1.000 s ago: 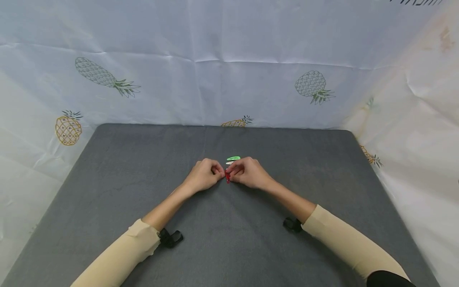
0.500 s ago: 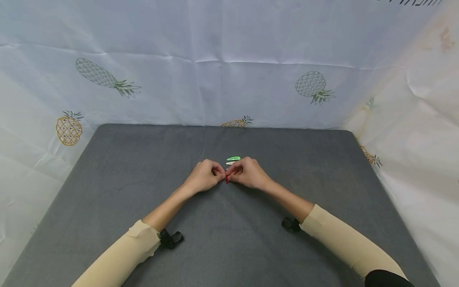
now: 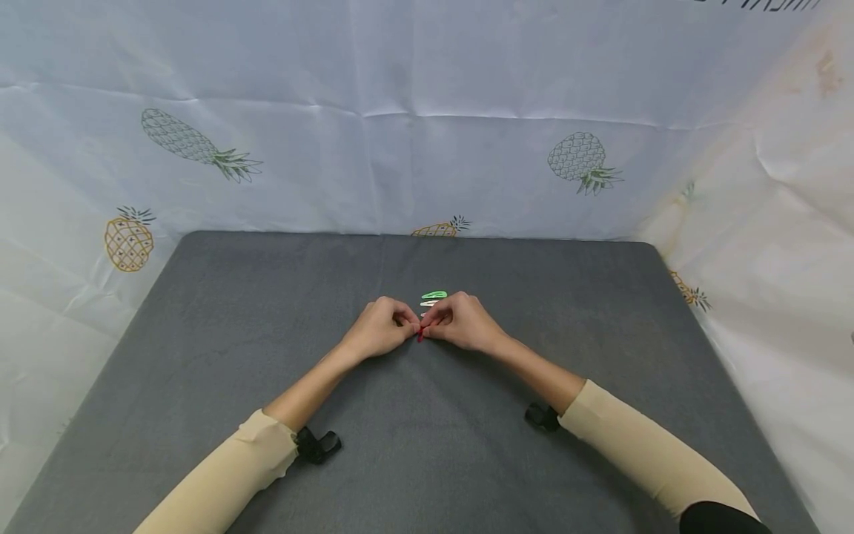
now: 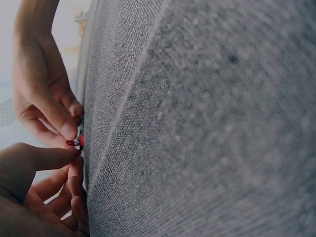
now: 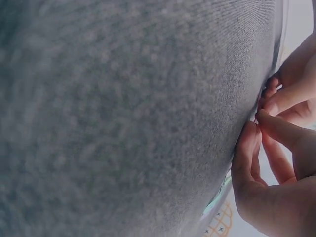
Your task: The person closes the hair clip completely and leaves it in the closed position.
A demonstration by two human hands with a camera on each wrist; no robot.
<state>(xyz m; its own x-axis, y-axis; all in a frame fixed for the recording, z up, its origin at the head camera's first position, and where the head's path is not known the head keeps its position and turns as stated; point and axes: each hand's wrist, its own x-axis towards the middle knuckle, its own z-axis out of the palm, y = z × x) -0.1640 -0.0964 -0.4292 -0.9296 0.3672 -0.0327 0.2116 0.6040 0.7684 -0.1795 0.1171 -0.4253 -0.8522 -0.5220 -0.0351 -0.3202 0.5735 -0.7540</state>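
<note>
Near the middle of the table, a small red hair clip (image 3: 420, 336) is largely covered by fingertips. My left hand (image 3: 379, 326) pinches it from the left, thumb against fingers. From the right, my right hand (image 3: 463, 322) pinches the same clip, and the two sets of fingertips nearly meet. In the left wrist view a bit of the red clip (image 4: 80, 142) shows between the thumbs. Just beyond the hands lie a green snap hair clip (image 3: 435, 294) and a white one (image 3: 428, 303), with another pale tip partly hidden behind the right fingers.
A dark grey cloth covers the table (image 3: 427, 445). Behind it hangs a white curtain (image 3: 400, 163) printed with pineapples. Black straps (image 3: 319, 445) sit at the sleeve cuffs.
The fingertips of both hands have drawn closer together over the red hair clip, and less of it shows. The right hand has shifted slightly left. The green and white clips have stayed put.
</note>
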